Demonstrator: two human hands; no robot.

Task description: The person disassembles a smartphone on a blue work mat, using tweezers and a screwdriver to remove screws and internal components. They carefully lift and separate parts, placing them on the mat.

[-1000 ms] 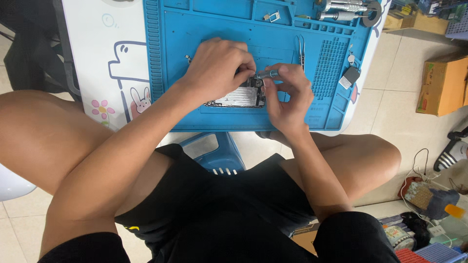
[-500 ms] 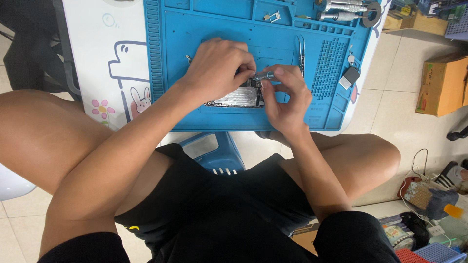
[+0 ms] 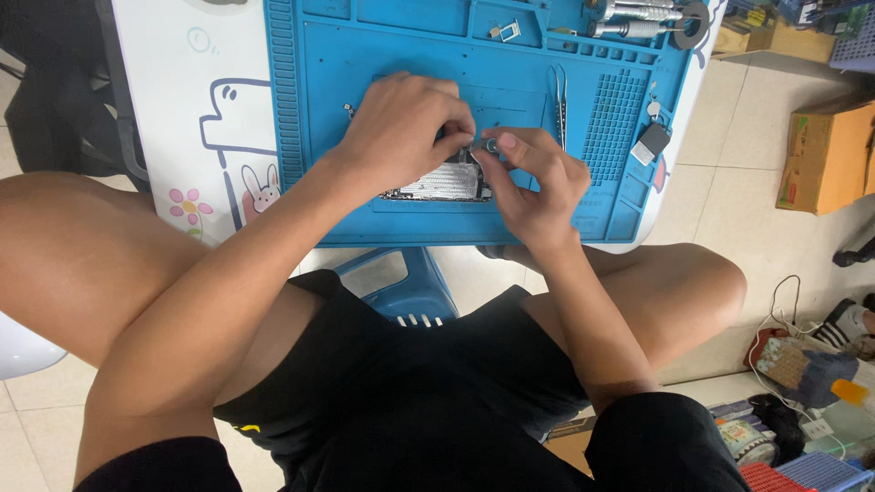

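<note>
On a blue work mat [image 3: 365, 64] lies an opened phone with bare silver inner parts [image 3: 437, 182]. My left hand [image 3: 401, 132] rests over its upper part, fingers bent down onto it. My right hand [image 3: 538, 182] is at the phone's right edge and pinches a small silver tool with a round grey end [image 3: 490, 145] between thumb and fingers. The two hands nearly touch above the phone. The tool's tip is hidden between the fingers.
Tweezers [image 3: 559, 100] lie on the mat right of the hands, a small dark part [image 3: 650, 141] near its right edge, metal tools [image 3: 638, 18] at the top. The mat covers a white table with cartoon drawings [image 3: 219, 118]. A cardboard box [image 3: 825, 155] stands on the floor at right.
Both hands stay over the phone; the right hand's fingers have shifted slightly around the small tool.
</note>
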